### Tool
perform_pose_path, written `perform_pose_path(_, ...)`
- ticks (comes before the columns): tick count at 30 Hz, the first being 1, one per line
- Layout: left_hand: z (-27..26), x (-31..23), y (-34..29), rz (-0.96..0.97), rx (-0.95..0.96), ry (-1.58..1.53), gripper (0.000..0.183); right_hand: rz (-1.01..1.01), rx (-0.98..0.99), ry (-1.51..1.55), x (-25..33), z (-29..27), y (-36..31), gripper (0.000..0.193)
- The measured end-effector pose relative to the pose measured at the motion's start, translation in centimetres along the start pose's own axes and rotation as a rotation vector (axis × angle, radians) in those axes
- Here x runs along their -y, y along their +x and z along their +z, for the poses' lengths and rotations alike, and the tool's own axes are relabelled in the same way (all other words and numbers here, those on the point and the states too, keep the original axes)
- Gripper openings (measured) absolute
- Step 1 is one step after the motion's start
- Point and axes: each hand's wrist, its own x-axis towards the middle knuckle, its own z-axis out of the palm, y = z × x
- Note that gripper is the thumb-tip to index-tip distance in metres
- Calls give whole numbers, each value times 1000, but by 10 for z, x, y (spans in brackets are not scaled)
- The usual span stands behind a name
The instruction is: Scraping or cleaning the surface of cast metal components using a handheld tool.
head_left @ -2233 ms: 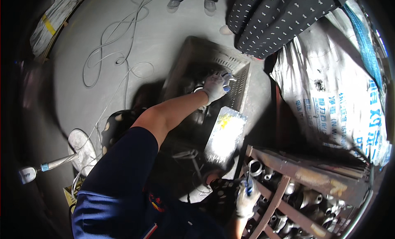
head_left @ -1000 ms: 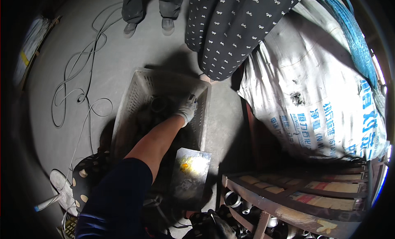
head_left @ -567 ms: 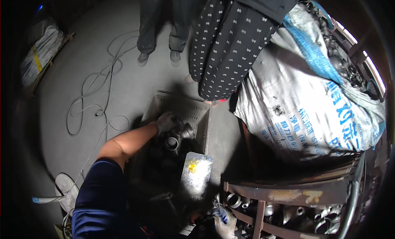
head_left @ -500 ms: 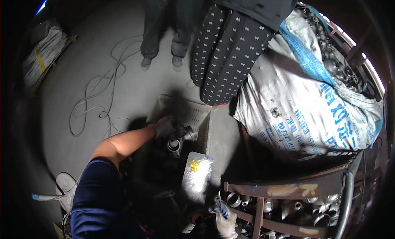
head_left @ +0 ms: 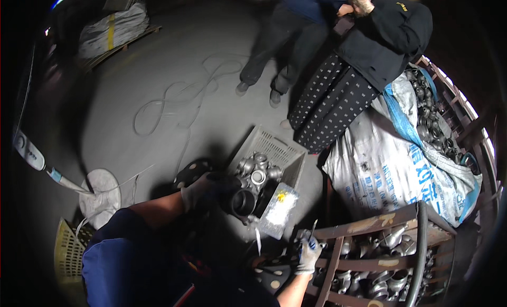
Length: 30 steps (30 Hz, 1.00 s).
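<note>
My left hand (head_left: 203,189), which was reaching into the grey crate (head_left: 288,151) a moment ago, has drawn back and now grips a dark pipe fitting (head_left: 242,202) just off the crate's near corner. My right hand (head_left: 308,252) pinches a thin blue-handled tool (head_left: 311,234) beside the rusty rack (head_left: 380,228).

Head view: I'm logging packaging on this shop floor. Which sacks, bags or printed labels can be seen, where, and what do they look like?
Big woven sack: right of the crate, bulging, white with blue print, metal fittings on top.
Clear plastic bag: against the grey crate, flat, with a yellow patch.
Pale sack: far upper left, lying flat, yellow stripe.
No screens in view.
</note>
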Motion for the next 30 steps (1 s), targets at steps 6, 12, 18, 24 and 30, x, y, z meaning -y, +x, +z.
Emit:
perform_pose_path(6, -5, -2, -47, -276, -107, -932, 32, -77, 0, -119, 12, 2, -20, 25)
perform_pose_path(12, -2, -29, -52, -221, -12, -1013, 24, -359, 109, -324, 43, 73, -69, 33)
perform_pose_path(18, 12, -44, -47, -236, 78, -1358, 27, -244, 186, -395, 63, 120, -109, 28)
perform_pose_path(24, 31, -56, -34, -278, -108, -1076, 31, -35, 164, 178, 81, 132, -114, 16)
perform_pose_path(30, 27, -61, -35, -150, 55, -1114, 34, 36, 103, 266, 73, 135, -113, 25)
